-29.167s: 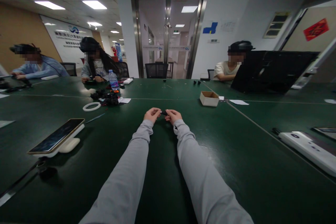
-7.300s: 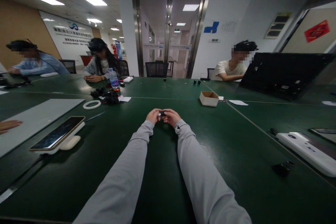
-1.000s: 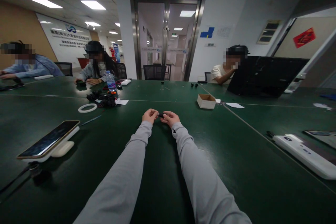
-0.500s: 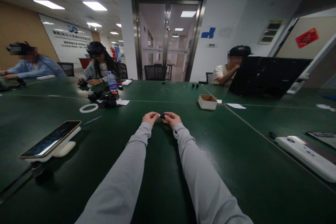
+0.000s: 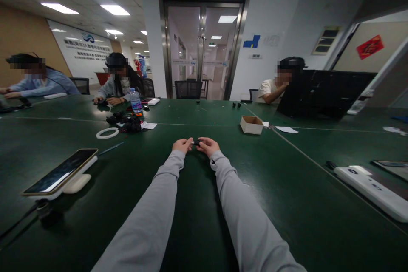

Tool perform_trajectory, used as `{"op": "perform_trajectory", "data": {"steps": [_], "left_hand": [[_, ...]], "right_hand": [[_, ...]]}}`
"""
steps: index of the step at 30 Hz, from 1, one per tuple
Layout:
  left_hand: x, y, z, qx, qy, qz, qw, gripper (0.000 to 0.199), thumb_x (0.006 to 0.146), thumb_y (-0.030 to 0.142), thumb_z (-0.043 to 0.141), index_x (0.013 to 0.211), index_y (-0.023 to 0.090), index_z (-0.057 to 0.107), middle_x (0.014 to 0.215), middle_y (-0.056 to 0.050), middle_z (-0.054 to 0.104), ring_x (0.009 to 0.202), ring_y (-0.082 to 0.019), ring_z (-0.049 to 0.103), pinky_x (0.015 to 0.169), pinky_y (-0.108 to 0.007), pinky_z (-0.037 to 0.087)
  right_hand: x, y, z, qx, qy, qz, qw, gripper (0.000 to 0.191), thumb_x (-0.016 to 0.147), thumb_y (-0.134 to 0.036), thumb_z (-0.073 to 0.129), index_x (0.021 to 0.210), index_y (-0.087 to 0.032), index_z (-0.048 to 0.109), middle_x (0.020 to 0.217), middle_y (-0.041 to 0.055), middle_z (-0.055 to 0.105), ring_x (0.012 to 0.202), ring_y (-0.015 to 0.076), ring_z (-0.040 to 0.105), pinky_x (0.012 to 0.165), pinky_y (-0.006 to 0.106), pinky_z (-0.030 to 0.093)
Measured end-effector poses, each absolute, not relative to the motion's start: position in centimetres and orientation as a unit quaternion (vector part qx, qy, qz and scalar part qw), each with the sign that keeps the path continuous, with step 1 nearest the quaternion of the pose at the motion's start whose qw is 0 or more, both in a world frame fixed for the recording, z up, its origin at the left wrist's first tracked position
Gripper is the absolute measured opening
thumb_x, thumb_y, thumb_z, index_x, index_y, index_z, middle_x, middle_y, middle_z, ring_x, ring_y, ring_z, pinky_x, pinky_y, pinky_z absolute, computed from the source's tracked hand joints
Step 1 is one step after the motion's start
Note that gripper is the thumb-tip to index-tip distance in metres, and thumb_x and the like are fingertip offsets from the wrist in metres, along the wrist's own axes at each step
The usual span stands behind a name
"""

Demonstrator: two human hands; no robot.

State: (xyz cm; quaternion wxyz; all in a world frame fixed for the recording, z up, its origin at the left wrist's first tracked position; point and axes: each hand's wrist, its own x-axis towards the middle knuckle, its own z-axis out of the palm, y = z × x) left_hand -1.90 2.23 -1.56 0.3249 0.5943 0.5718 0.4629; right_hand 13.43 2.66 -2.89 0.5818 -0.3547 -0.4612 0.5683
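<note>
Both arms, in light grey sleeves, reach out over the green table [image 5: 197, 204]. Between my fingertips is a small black piece with a silvery end [image 5: 196, 142], too small to name for sure. The thumb and fingers of my left hand [image 5: 182, 145] pinch at its silvery left end. From the other side my right hand [image 5: 208, 147] is closed on its black part. The fingers hide some of the piece.
A phone [image 5: 60, 172] leans on a white stand at left. Further off are a white ring [image 5: 107, 133], a heap of black parts [image 5: 127, 122], a bottle [image 5: 135, 101] and a small open box [image 5: 251, 125]. Several people sit across the table.
Both hands stay almost in place, still on the small black piece. The view has tilted very slightly.
</note>
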Motion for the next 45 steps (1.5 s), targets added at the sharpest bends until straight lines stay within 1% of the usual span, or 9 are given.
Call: {"op": "perform_trajectory", "data": {"steps": [6, 10, 13, 18, 23, 34, 38, 41, 45], "left_hand": [[-1.9, 2.3, -1.8, 0.602, 0.569, 0.463, 0.316, 0.042, 0.068, 0.056, 0.047, 0.054, 0.018, 0.059, 0.047, 0.0, 0.057, 0.045, -0.01, 0.05, 0.049, -0.021, 0.039], [-1.6, 2.0, -1.4, 0.602, 0.501, 0.509, 0.357, 0.027, 0.062, 0.042, 0.061, 0.071, 0.017, 0.062, 0.063, -0.001, 0.063, 0.055, -0.011, 0.055, 0.051, -0.02, 0.041], [-1.4, 1.5, -0.9, 0.594, 0.463, 0.523, 0.398, 0.031, 0.06, 0.037, 0.065, 0.084, 0.017, 0.061, 0.073, -0.004, 0.065, 0.06, -0.011, 0.057, 0.05, -0.02, 0.042], [-1.2, 1.2, -0.7, 0.558, 0.538, 0.491, 0.397, 0.031, 0.069, 0.046, 0.053, 0.073, 0.016, 0.058, 0.053, 0.0, 0.058, 0.044, -0.009, 0.051, 0.042, -0.019, 0.039], [-1.3, 1.4, -0.8, 0.574, 0.49, 0.524, 0.396, 0.03, 0.063, 0.039, 0.062, 0.081, 0.016, 0.059, 0.069, -0.003, 0.064, 0.054, -0.01, 0.056, 0.045, -0.018, 0.041], [-1.5, 1.8, -1.3, 0.59, 0.525, 0.477, 0.386, 0.028, 0.07, 0.041, 0.054, 0.075, 0.014, 0.059, 0.062, -0.004, 0.061, 0.05, -0.01, 0.055, 0.047, -0.021, 0.042], [-1.3, 2.0, -1.5, 0.598, 0.501, 0.499, 0.379, 0.028, 0.069, 0.037, 0.057, 0.088, 0.016, 0.058, 0.069, -0.003, 0.063, 0.052, -0.009, 0.055, 0.048, -0.02, 0.042], [-1.3, 2.0, -1.6, 0.586, 0.511, 0.485, 0.401, 0.03, 0.075, 0.039, 0.049, 0.09, 0.015, 0.057, 0.061, -0.002, 0.06, 0.046, -0.009, 0.051, 0.045, -0.02, 0.04], [-1.3, 1.9, -1.4, 0.603, 0.497, 0.504, 0.367, 0.03, 0.069, 0.032, 0.058, 0.095, 0.017, 0.056, 0.07, -0.002, 0.061, 0.052, -0.007, 0.053, 0.053, -0.02, 0.043]], "right_hand": [[13.4, 2.1, -2.2, -0.358, -0.456, 0.579, 0.573, 0.033, 0.053, -0.02, 0.073, 0.084, -0.014, 0.062, 0.06, -0.0011, 0.061, 0.054, 0.0123, 0.063, 0.057, 0.026, 0.054], [13.4, 2.1, -2.1, -0.364, -0.44, 0.579, 0.582, 0.031, 0.054, -0.02, 0.073, 0.082, -0.014, 0.062, 0.056, -0.0022, 0.059, 0.054, 0.0132, 0.063, 0.056, 0.027, 0.054], [13.4, 2.2, -2.2, -0.367, -0.432, 0.573, 0.592, 0.029, 0.055, -0.02, 0.072, 0.081, -0.015, 0.062, 0.054, -0.0027, 0.058, 0.052, 0.0124, 0.062, 0.053, 0.025, 0.054], [13.3, 2.3, -2.2, -0.372, -0.439, 0.573, 0.584, 0.026, 0.056, -0.017, 0.071, 0.081, -0.015, 0.061, 0.054, -0.0026, 0.059, 0.051, 0.0119, 0.062, 0.051, 0.023, 0.054], [13.3, 2.3, -2.2, -0.373, -0.435, 0.575, 0.584, 0.024, 0.058, -0.014, 0.07, 0.08, -0.014, 0.061, 0.053, -0.0025, 0.059, 0.05, 0.0111, 0.062, 0.049, 0.02, 0.053], [13.3, 2.3, -2.2, -0.382, -0.441, 0.57, 0.579, 0.024, 0.058, -0.012, 0.069, 0.081, -0.014, 0.061, 0.053, -0.0025, 0.059, 0.049, 0.0103, 0.061, 0.048, 0.019, 0.052], [13.3, 2.5, -2.5, -0.382, -0.446, 0.568, 0.577, 0.025, 0.058, -0.013, 0.069, 0.082, -0.014, 0.062, 0.055, -0.0017, 0.06, 0.049, 0.0106, 0.061, 0.049, 0.021, 0.052], [13.3, 2.6, -2.6, -0.379, -0.448, 0.569, 0.576, 0.024, 0.059, -0.013, 0.069, 0.081, -0.014, 0.062, 0.055, -0.0016, 0.059, 0.051, 0.0111, 0.061, 0.05, 0.022, 0.053], [13.3, 2.6, -2.5, -0.381, -0.448, 0.566, 0.578, 0.022, 0.06, -0.012, 0.067, 0.082, -0.014, 0.062, 0.053, -0.0019, 0.059, 0.049, 0.0107, 0.061, 0.05, 0.021, 0.052]]}}
